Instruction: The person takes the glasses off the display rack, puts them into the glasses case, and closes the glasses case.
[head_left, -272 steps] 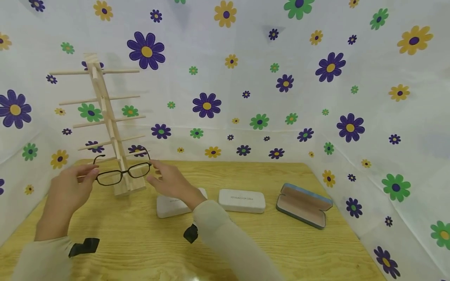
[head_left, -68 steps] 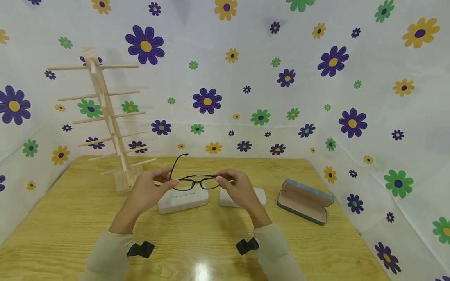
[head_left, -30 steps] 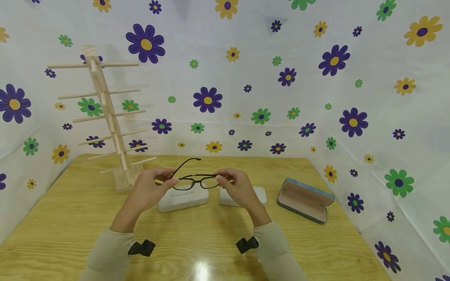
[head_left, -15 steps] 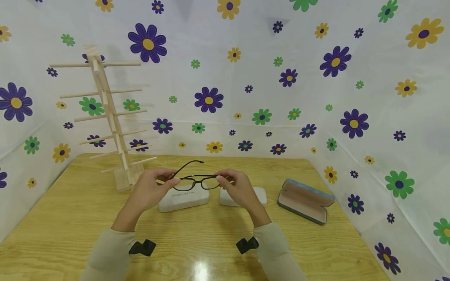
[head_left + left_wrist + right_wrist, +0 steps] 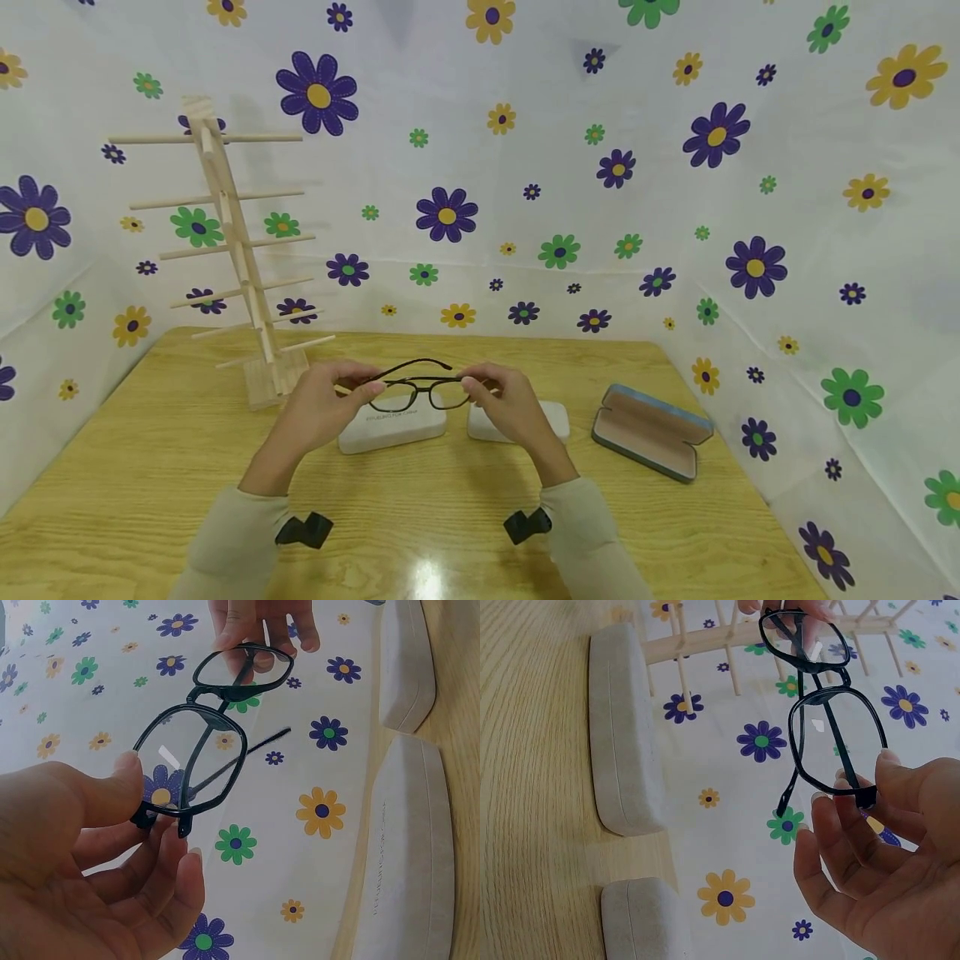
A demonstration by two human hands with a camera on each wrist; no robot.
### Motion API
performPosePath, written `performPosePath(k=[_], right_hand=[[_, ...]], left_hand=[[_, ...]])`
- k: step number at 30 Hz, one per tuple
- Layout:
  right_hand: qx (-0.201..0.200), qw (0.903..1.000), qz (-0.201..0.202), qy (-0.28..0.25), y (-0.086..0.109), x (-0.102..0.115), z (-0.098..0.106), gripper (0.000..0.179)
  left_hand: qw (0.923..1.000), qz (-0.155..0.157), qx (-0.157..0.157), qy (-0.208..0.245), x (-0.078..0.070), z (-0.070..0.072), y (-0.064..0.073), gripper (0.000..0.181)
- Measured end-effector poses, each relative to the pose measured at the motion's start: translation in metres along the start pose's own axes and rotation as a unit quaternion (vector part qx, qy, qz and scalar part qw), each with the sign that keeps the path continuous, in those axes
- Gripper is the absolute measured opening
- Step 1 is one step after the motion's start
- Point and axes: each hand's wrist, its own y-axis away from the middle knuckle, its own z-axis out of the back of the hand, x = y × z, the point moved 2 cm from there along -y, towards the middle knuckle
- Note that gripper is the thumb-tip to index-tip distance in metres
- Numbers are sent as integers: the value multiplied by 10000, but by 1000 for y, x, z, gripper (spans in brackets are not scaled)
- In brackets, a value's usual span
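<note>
A pair of black-framed eyeglasses is held up lens side toward me, in front of two white cases. My left hand pinches the left hinge corner between thumb and fingers. At the opposite corner, my right hand pinches the frame the same way. One temple lies folded across behind the lenses; the left temple slants inward above them, partly folded. The left wrist view shows the glasses with the left thumb on the rim. In the right wrist view, the right fingers curl behind the glasses.
Behind the hands lie a closed white glasses case with printed lettering and a second white case, partly hidden by the right hand. An open blue-grey case is at the right. A wooden peg rack stands at back left.
The glasses have come from the rack at the left to the middle of the table. Lately the left temple has swung inward and down toward the lenses; both hands keep their place.
</note>
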Motion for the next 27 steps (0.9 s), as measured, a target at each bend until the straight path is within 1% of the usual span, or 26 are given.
performPosePath(k=[4,10,20,27], right_hand=[[-7,10000,-24,29,-1,-2,-1,25],[2,10000,59,42,-1,-3,-2,25],[58,9999,50,79,0,-3,-3,24],[125,9999,18,49,-1,-5,-3,26]], left_hand=[[10000,-32,24,-34,0,-1,0,21],[9999,-134,46,-52,-1,-2,0,18],[9999,-58,100,-37,-3,-1,0,18],[9999,-104,95,-37,-2,-2,1,19]])
